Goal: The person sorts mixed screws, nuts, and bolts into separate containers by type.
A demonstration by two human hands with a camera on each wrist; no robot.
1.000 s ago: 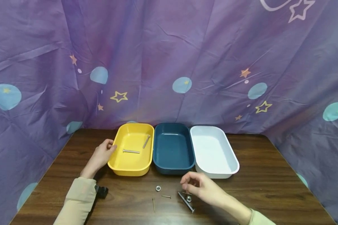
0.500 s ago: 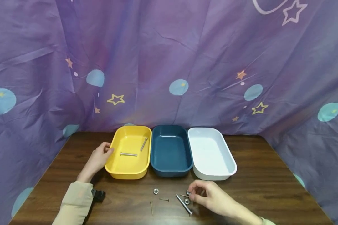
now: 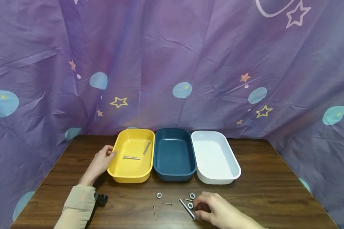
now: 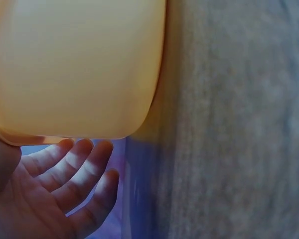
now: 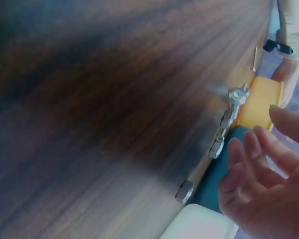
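Observation:
My left hand (image 3: 101, 160) holds the left rim of a yellow tray (image 3: 131, 178), thumb over the edge and fingers against the outer wall. Two silver bolts (image 3: 131, 157) lie inside that tray. Just right of a long steel bolt (image 3: 187, 209) on the table, my right hand (image 3: 218, 210) hovers with thumb and fingers bent and apart. The right wrist view shows nothing between its fingers (image 5: 262, 159). Beside the bolt lie two hex nuts (image 3: 192, 196) and a thin brass screw (image 3: 188, 200). Another nut (image 5: 184, 191) shows near the white tray in the right wrist view.
A dark blue tray (image 3: 175, 177) and a white tray (image 3: 218, 181) stand right of the yellow one, in a row. A single nut (image 3: 159, 195) and two small screws (image 3: 154, 212) lie left of the bolt. A purple curtain (image 3: 166, 63) hangs behind the wooden table.
My right hand has moved down toward the near edge and slightly right, uncovering a nut and the brass screw. My left hand stays at the yellow tray's rim. The head view has shifted slightly.

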